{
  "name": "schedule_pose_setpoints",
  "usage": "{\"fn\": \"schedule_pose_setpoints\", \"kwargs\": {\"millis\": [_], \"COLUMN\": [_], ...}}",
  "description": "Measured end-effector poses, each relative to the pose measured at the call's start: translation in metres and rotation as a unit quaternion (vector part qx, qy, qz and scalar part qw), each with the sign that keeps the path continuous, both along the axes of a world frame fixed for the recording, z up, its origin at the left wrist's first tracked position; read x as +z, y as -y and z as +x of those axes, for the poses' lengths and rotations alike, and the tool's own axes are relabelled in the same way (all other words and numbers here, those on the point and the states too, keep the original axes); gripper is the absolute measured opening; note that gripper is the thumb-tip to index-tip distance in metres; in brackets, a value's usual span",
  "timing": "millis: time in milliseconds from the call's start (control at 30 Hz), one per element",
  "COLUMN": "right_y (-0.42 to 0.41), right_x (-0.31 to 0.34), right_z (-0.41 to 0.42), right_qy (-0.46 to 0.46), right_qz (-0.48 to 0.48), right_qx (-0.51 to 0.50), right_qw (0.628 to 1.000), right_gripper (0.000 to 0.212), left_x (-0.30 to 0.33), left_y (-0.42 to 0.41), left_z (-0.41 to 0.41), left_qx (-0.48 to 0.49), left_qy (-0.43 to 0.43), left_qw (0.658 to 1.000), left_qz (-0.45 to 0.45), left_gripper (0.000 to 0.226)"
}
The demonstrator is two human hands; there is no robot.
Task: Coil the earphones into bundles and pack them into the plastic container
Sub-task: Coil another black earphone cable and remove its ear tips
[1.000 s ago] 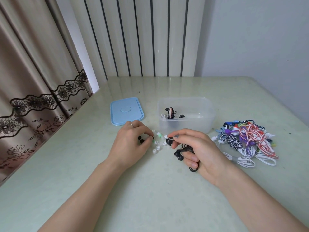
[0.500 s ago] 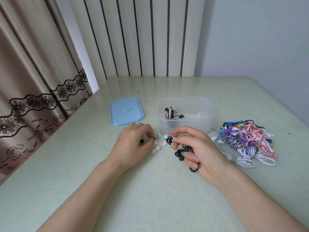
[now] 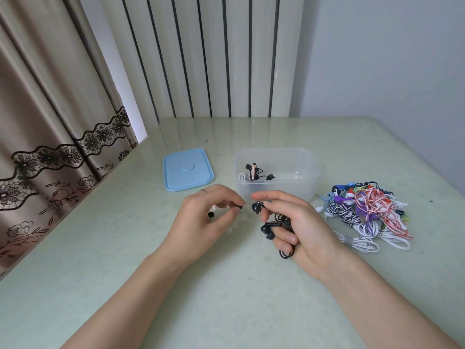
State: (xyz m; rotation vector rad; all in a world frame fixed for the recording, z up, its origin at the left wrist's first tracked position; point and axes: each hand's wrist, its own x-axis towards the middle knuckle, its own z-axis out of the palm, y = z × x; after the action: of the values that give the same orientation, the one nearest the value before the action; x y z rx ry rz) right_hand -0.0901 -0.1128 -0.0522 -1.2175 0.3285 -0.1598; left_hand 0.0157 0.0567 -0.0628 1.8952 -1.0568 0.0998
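My right hand point(image 3: 299, 222) grips a coiled pair of black earphones point(image 3: 273, 226), with one earbud point(image 3: 256, 207) pinched up between thumb and forefinger. My left hand point(image 3: 201, 222) pinches a small black ear tip point(image 3: 239, 207) a short gap left of that earbud. Several loose white ear tips point(image 3: 232, 226) lie on the table under my hands, partly hidden. Just behind my hands stands the clear plastic container point(image 3: 309, 172), holding a small earphone bundle point(image 3: 254, 172) in its left end. A pile of coloured earphones point(image 3: 367, 212) lies to the right.
The container's blue lid point(image 3: 187, 170) lies flat on the pale green table point(image 3: 226, 298), left of the container. A curtain point(image 3: 50, 122) hangs along the table's left edge. A wall with striped panels stands behind the table.
My left hand has lifted off the loose tips with a black ear tip pinched and moved it toward the earbud. My right hand has raised that earbud slightly.
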Motion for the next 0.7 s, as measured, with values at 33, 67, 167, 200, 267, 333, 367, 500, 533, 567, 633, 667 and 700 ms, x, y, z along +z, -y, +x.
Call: {"fn": "schedule_pose_setpoints", "kwargs": {"millis": [33, 67, 167, 200, 267, 333, 367, 500, 533, 567, 633, 667, 700], "right_y": [0.001, 0.002, 0.003, 0.002, 0.002, 0.001, 0.001, -0.002, -0.002, -0.003, -0.004, -0.004, -0.004], "right_x": [0.000, 0.001, 0.001, 0.001, 0.001, 0.002, 0.002, 0.003, 0.002, 0.002, 0.001, 0.000, 0.000], "right_z": [-0.001, -0.001, -0.001, -0.001, -0.001, 0.000, 0.000, -0.001, 0.000, 0.000, 0.000, 0.000, 0.000], "right_qy": [0.003, 0.005, 0.003, 0.001, 0.002, 0.002, 0.001, 0.000, 0.000, 0.000, -0.002, -0.003, -0.004], "right_qz": [0.007, 0.013, 0.017, 0.015, 0.014, 0.013, 0.011, 0.001, 0.000, -0.001, -0.011, -0.020, -0.033], "right_qx": [-0.001, -0.001, 0.005, 0.007, 0.010, 0.011, 0.010, 0.009, 0.011, 0.013, 0.015, 0.014, 0.012], "right_qw": [1.000, 1.000, 1.000, 1.000, 1.000, 1.000, 1.000, 1.000, 1.000, 1.000, 1.000, 1.000, 0.999], "right_gripper": [0.028, 0.027, 0.025, 0.025, 0.024, 0.022, 0.021, 0.017, 0.015, 0.013, 0.010, 0.008, 0.006], "left_x": [0.000, 0.001, 0.002, 0.002, 0.001, 0.000, -0.001, -0.001, -0.001, -0.001, -0.001, -0.001, -0.002], "left_y": [0.001, 0.003, 0.006, 0.006, 0.008, 0.008, 0.009, 0.010, 0.010, 0.011, 0.011, 0.011, 0.010], "left_z": [-0.003, -0.007, -0.014, -0.015, -0.015, -0.014, -0.014, -0.015, -0.016, -0.016, -0.017, -0.016, -0.016], "left_qx": [-0.016, -0.027, -0.043, -0.047, -0.050, -0.045, -0.043, -0.051, -0.056, -0.060, -0.063, -0.063, -0.062], "left_qy": [-0.025, -0.055, -0.109, -0.117, -0.127, -0.129, -0.131, -0.135, -0.134, -0.134, -0.138, -0.138, -0.139], "left_qw": [0.999, 0.998, 0.992, 0.991, 0.990, 0.990, 0.989, 0.989, 0.989, 0.989, 0.988, 0.988, 0.988], "left_qz": [-0.012, -0.021, -0.036, -0.042, -0.046, -0.045, -0.045, -0.033, -0.031, -0.032, -0.036, -0.036, -0.035], "left_gripper": [0.019, 0.018, 0.016, 0.016, 0.018, 0.021, 0.023, 0.035, 0.036, 0.035, 0.031, 0.029, 0.027]}}
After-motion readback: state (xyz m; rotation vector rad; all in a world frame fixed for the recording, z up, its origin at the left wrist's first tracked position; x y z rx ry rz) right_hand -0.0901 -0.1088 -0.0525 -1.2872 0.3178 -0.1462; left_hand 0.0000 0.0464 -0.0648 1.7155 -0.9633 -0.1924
